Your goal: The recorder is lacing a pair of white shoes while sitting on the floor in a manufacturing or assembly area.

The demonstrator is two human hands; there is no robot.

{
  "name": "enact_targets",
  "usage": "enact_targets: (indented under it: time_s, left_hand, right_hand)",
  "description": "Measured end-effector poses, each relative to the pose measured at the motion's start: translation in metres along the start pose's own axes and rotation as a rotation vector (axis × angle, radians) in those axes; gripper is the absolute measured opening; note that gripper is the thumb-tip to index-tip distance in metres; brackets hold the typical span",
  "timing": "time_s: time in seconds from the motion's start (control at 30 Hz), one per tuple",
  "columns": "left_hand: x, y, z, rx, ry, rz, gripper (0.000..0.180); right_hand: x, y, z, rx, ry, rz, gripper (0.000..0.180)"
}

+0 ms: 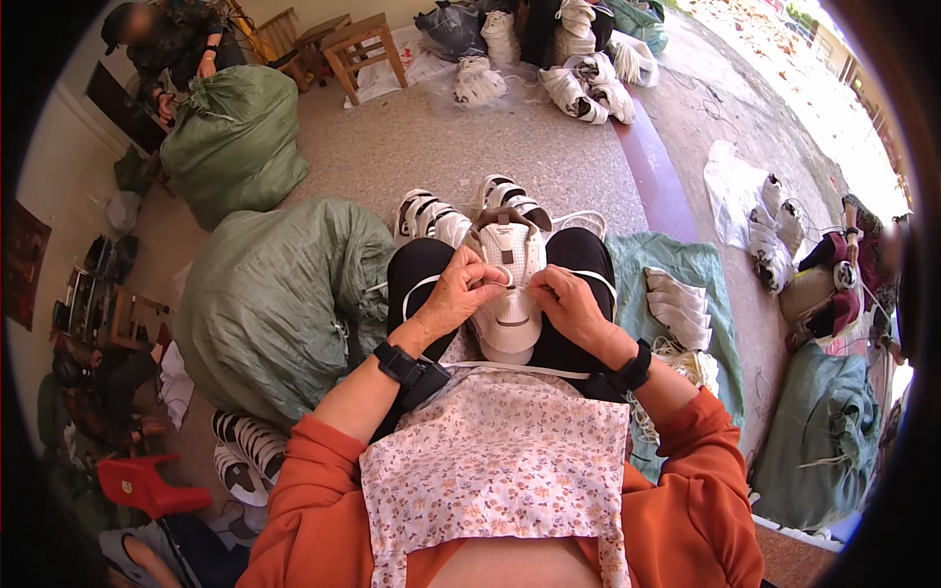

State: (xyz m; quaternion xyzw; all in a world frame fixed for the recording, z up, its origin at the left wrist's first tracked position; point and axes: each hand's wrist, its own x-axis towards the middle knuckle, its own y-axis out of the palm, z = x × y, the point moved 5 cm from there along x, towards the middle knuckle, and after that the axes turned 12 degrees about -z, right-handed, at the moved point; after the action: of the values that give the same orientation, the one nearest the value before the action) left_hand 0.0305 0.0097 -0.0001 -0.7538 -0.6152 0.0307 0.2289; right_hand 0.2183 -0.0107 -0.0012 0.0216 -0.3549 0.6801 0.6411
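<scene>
Between my knees sits a white shoe (510, 336), its toe toward me and its tongue (509, 241) standing up on the far side. A white shoelace (420, 287) runs across it and curves out over both knees. My left hand (459, 293) pinches the lace at the left edge of the shoe's opening. On the other edge my right hand (572, 308) has thumb and finger closed on the lace too. The fingertips of the two hands are a short way apart over the shoe's throat. The exact lace ends are hidden by the fingers.
White shoes (431, 218) stand beyond my knees. A large green sack (279, 304) is at my left; white shoe pieces (678, 309) lie on a green cloth (720, 284) at my right. Other people work at far left and right. A red stool (155, 485) is lower left.
</scene>
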Motion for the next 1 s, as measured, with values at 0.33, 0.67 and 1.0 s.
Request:
enact_targets:
  time_s: [0.33,0.67,1.0]
  left_hand:
    - [0.001,0.001,0.000,-0.030,-0.014,-0.005,0.015]
    - [0.005,-0.003,0.001,-0.046,-0.017,-0.010,0.015]
    - [-0.006,-0.065,-0.012,0.141,-0.174,-0.402,0.012]
  right_hand:
    - [0.000,0.003,0.009,-0.109,-0.074,0.003,0.007]
    - [0.016,0.006,0.013,-0.029,-0.163,0.113,0.010]
    - [0.015,0.016,0.016,-0.411,-0.161,0.207,0.010]
